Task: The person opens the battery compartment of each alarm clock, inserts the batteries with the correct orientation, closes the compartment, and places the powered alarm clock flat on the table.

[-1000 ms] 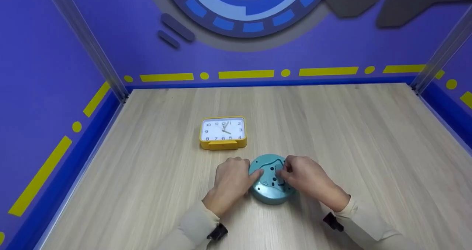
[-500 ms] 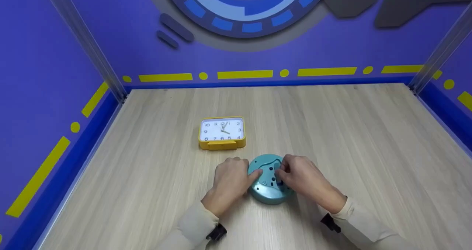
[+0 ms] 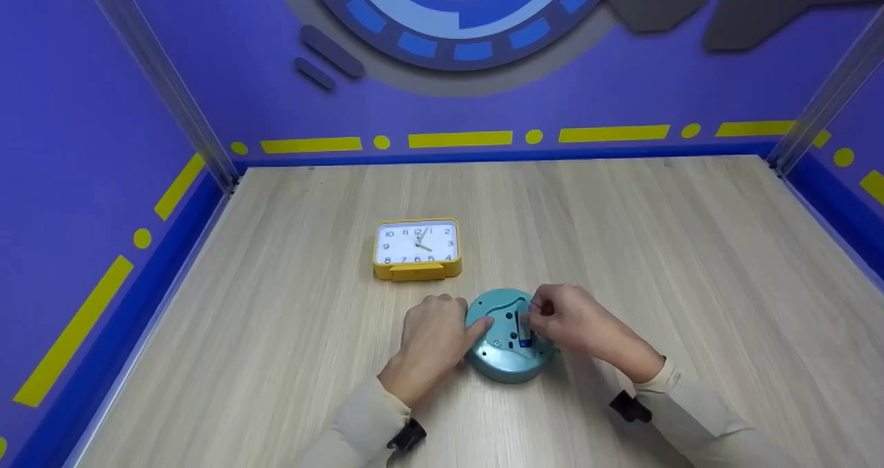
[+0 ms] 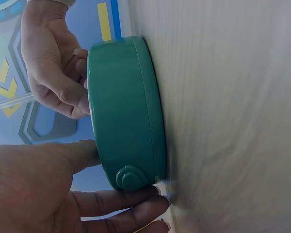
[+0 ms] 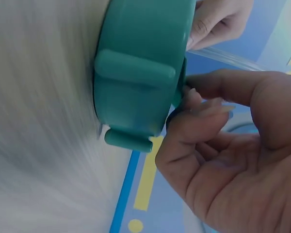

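Observation:
A round teal alarm clock (image 3: pixel 501 364) lies face down on the table, its back upward. My left hand (image 3: pixel 435 330) grips its left side, thumb on the back and fingers against the rim, as the left wrist view (image 4: pixel 34 187) also shows. Over the battery compartment, my right hand (image 3: pixel 570 319) pinches a small teal battery cover (image 5: pixel 178 96) between thumb and curled fingers. The cover appears raised at an angle from the clock's back. A dark blue battery end (image 3: pixel 525 342) shows in the compartment; fingers and cover hide the rest.
Behind the teal clock, to its left, a yellow rectangular alarm clock (image 3: pixel 417 248) lies face up on the wooden table (image 3: pixel 656 247). Blue panels (image 3: pixel 276 119) with yellow markings enclose the table at the back and sides.
My right hand has shifted slightly right and up with the battery cover, and the blue battery end is now plainer to see. My left hand and both clocks stay in place.

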{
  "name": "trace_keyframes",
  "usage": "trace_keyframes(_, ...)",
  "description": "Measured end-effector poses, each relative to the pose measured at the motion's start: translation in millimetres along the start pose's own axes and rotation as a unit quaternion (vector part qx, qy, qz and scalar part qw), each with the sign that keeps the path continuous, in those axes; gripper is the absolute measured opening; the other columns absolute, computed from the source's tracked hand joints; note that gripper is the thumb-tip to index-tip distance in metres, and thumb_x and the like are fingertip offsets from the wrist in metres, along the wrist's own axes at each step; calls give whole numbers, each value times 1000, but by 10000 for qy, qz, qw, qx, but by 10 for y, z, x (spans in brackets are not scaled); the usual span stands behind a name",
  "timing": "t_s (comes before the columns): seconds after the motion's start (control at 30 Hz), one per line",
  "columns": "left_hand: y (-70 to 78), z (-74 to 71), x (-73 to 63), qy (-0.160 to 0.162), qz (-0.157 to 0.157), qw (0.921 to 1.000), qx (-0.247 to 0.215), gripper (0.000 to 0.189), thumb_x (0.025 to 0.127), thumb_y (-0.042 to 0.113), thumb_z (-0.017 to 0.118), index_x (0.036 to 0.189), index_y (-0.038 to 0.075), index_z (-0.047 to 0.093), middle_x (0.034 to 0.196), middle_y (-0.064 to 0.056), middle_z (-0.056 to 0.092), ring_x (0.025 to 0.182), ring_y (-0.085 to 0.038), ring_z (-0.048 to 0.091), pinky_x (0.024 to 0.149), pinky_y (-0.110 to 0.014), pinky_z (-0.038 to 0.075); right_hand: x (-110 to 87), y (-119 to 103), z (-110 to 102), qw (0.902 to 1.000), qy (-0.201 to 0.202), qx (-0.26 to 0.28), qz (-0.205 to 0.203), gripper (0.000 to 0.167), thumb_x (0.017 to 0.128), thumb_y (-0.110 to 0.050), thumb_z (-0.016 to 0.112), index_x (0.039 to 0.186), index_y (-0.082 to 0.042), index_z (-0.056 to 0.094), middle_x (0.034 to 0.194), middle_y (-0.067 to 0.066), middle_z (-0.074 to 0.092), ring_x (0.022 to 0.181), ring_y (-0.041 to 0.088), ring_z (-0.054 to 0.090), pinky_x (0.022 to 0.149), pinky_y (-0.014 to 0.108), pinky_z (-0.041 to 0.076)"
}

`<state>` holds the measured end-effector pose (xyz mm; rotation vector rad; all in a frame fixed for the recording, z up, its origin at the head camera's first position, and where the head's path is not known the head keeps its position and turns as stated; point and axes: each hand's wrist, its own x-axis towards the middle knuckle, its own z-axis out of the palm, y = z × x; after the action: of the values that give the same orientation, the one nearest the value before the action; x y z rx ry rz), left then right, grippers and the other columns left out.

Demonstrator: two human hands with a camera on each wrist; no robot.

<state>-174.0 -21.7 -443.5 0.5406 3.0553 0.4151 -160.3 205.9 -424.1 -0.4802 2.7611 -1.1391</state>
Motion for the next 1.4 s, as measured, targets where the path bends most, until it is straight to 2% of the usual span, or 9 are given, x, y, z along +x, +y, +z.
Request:
trace_keyframes(0.23, 6, -4, -3, -26, -12, 10000, 20, 47, 101, 54, 69, 90, 8, 74, 70, -1, 50, 67, -17, 50, 57, -35, 46, 2, 13, -30, 9995, -268, 52, -139, 13, 93, -1, 69, 82, -6, 64, 76, -5, 57, 67, 11, 52, 58, 25, 44)
trace_keyframes(0.53, 16, -9, -6, 19, -8, 9999, 125, 48, 100, 54, 69, 88, 8, 74, 70, -2, 50, 69, -18, 54, 58, -36, 49, 5, 17, -22, 9995, -306, 34, 10, 12, 93, -3, 69, 82, -7, 64, 75, -5, 58, 66, 11, 53, 57, 26, 43)
trace_keyframes(0.73, 11, -14, -6, -44, -24, 10000, 63, 48, 101, 54, 69, 89, 8, 74, 70, -1, 49, 67, -17, 51, 57, -34, 47, 5, 13, -17, 9995, -311, 1, -77, 15, 95, -6, 72, 82, -7, 65, 75, -5, 58, 66, 10, 53, 56, 26, 43)
trace_keyframes(1.17, 20, -3, 11, -119, -89, 9999, 80, 48, 100, 55, 69, 93, 8, 75, 71, -1, 50, 68, -17, 50, 58, -34, 46, 31, 64, -58, 9986, -522, 104, 18, 17, 97, -8, 72, 83, -7, 63, 76, -4, 56, 67, 12, 54, 57, 26, 44)
trace_keyframes(1.4, 5, 3, 8, 6, -34, 10000, 43, 47, 100, 54, 70, 87, 8, 73, 70, -2, 51, 69, -18, 54, 58, -35, 48, 27, 39, -40, 9989, -469, 75, 54, 17, 96, -10, 75, 83, -7, 65, 75, -5, 57, 67, 11, 53, 57, 26, 44)
